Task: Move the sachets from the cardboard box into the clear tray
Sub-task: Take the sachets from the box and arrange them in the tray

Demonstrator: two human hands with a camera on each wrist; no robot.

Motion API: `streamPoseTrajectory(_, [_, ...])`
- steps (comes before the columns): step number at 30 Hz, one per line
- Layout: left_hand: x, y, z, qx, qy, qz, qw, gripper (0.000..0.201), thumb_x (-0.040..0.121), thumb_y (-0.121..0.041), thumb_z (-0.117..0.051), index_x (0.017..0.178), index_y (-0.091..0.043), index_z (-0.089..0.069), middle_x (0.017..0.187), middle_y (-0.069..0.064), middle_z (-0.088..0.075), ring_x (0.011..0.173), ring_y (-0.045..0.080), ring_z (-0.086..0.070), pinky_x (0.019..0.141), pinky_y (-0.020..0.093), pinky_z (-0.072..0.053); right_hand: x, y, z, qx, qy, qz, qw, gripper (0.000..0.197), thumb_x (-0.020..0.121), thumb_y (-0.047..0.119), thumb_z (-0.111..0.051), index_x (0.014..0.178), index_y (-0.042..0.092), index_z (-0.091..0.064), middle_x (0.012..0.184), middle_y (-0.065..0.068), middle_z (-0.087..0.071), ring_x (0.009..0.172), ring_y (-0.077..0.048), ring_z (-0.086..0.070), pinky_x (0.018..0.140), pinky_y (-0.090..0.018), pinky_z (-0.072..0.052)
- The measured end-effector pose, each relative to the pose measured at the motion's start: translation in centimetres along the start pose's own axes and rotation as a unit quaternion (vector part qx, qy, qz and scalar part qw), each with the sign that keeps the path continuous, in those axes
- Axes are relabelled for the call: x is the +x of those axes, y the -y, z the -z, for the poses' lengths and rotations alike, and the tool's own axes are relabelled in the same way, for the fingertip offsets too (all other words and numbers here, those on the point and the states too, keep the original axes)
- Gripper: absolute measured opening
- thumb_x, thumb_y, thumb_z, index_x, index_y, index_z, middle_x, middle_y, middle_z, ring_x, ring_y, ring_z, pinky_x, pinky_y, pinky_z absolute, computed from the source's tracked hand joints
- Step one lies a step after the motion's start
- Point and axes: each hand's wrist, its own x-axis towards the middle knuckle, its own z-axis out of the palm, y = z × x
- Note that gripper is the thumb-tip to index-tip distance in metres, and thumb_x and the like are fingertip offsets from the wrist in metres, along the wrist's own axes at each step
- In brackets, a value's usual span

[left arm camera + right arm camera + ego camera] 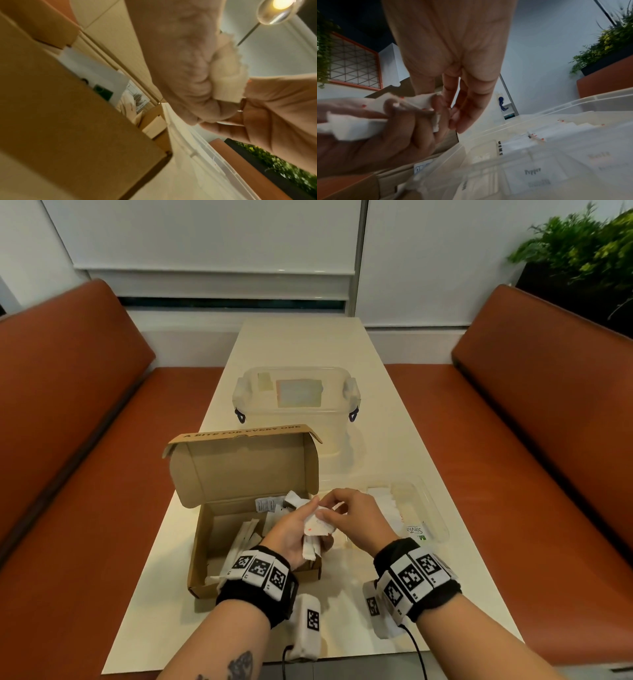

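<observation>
The left hand [295, 534] is gripping a bunch of white sachets [317, 530] over the cardboard box [219, 546]; right-hand fingers [337, 497] are pinching the top one, clear tray [433, 508] just beyond.

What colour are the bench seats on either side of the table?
Rust orange bench seats; clearest in the head view.

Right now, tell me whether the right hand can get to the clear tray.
Probably yes. The right hand hovers just beside the clear tray, which is open-topped, with nothing between them. Its fingers are busy, though, pinching sachets that the left hand grips.
</observation>
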Motion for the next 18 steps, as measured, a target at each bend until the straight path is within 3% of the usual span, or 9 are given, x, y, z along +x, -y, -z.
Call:
streamPoseTrajectory(5, [0.24,-0.09,0.27,-0.048,0.043,0.018,0.998,0.038,0.098,-0.037,-0.042,0.104,-0.007,-0.064,0.087,0.016,-0.072,0.065,0.025,-0.069,0.053,0.033,-0.057,-0.02,0.01,-0.49,0.007,-0.027,-0.003,1.0,0.005,0.085,0.023,-0.066,0.088,0.02,-0.067,0.091,0.003,-0.065,0.076,-0.005,-0.059,0.067,-0.017,-0.05])
streamPoseTrajectory(8, [0.24,-0.18,0.38,-0.025,0.054,0.019,0.998,0.042,0.099,-0.039,-0.038,0.104,-0.01,-0.069,0.097,0.017,-0.071,0.079,0.032,-0.071,0.064,0.048,-0.059,-0.11,0.26,-0.61,0.047,-0.016,-0.021,0.999,0.003,0.087,0.02,-0.065,0.088,0.018,-0.066,0.091,0.001,-0.061,0.073,-0.008,-0.061,0.056,-0.024,-0.057])
streamPoseTrajectory(12, [0.11,-0.27,0.07,-0.019,0.036,0.006,0.999,0.041,0.101,-0.035,-0.036,0.106,-0.005,-0.063,0.09,0.018,-0.073,0.075,0.029,-0.072,0.061,0.042,-0.06,-0.12,0.28,-0.47,0.038,-0.019,-0.01,0.999,0.005,0.086,0.02,-0.066,0.09,0.018,-0.068,0.09,0.0,-0.063,0.072,-0.006,-0.06,0.056,-0.018,-0.055])
streamPoseTrajectory(15, [0.1,-0.37,-0.16,-0.033,0.022,-0.012,0.999,0.038,0.1,-0.031,-0.04,0.105,-0.001,-0.063,0.094,0.018,-0.072,0.079,0.027,-0.072,0.065,0.041,-0.06,-0.19,0.42,-0.18,0.041,-0.028,-0.009,0.999,0.002,0.084,0.02,-0.068,0.086,0.02,-0.067,0.089,0.0,-0.061,0.075,-0.006,-0.06,0.059,-0.022,-0.057])
streamPoseTrajectory(18, [0.02,-0.49,-0.15,-0.036,0.016,-0.031,0.999,0.031,0.099,-0.025,-0.044,0.105,-0.001,-0.062,0.095,0.016,-0.072,0.079,0.025,-0.072,0.066,0.038,-0.061,-0.25,0.38,0.27,0.011,-0.054,0.008,0.998,0.014,0.078,0.022,-0.073,0.076,0.029,-0.062,0.088,0.005,-0.057,0.076,0.002,-0.053,0.061,-0.009,-0.042])
